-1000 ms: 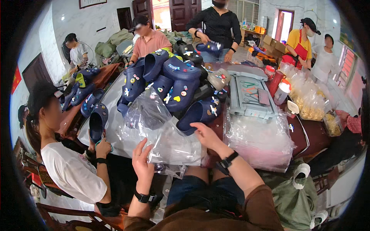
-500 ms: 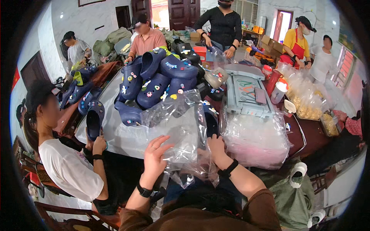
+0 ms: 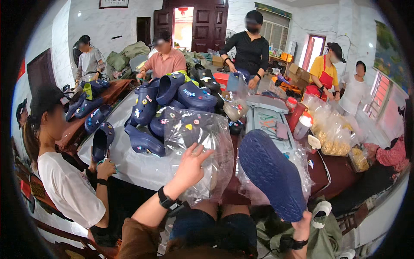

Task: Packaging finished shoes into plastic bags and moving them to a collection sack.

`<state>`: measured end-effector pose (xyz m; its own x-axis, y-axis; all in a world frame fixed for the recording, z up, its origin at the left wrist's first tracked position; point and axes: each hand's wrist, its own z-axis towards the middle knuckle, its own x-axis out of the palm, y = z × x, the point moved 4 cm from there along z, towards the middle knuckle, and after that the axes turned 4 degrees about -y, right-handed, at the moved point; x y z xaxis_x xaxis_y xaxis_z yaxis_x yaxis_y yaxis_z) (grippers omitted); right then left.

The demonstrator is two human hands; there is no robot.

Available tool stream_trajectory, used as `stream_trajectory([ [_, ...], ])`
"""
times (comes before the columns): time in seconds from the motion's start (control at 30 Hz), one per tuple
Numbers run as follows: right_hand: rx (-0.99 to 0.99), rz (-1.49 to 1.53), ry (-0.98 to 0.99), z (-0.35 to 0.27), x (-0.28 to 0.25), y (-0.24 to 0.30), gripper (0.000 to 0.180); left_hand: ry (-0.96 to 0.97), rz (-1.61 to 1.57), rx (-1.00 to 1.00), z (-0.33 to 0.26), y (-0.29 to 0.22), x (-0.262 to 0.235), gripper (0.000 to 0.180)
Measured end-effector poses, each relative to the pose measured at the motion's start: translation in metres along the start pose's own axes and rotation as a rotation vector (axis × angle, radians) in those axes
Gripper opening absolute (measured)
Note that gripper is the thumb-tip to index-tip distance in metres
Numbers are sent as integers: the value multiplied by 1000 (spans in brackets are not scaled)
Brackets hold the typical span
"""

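Note:
My left hand (image 3: 191, 166) is raised with its fingers spread against a clear plastic bag (image 3: 202, 146) that holds dark blue clogs with small coloured charms. My right hand (image 3: 304, 224) is low at the right, gripping the heel end of a dark blue clog (image 3: 271, 172), which is turned sole-up toward me. A pile of dark blue clogs (image 3: 172, 103) lies on the table (image 3: 138, 168) beyond the bag.
A person in a white shirt (image 3: 64, 190) at my left holds a blue clog (image 3: 101, 142). Others work around the table. A grey tray with tools (image 3: 269, 121), bottles and bags of small yellow items (image 3: 334, 138) lie to the right.
My right hand has drawn back toward me and down, now holding a clog sole-up. The left hand lifted higher onto the plastic bag, which stands more upright.

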<state>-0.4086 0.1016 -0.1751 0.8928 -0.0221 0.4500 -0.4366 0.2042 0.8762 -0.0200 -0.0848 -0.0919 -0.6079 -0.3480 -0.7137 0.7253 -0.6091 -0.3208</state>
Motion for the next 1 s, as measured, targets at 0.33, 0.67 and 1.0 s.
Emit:
stream_trajectory([
  [0.33,20,-270,-281,-97,8,34,65,374,-368,-112,51,8,111,57],
  [0.67,136,-613,177,-46,63,29,59,339,-342,-105,16,6,89,58],
  [1.0,326,159,47,-13,66,-54,66,-93,21,-15,-36,-32,54,110],
])
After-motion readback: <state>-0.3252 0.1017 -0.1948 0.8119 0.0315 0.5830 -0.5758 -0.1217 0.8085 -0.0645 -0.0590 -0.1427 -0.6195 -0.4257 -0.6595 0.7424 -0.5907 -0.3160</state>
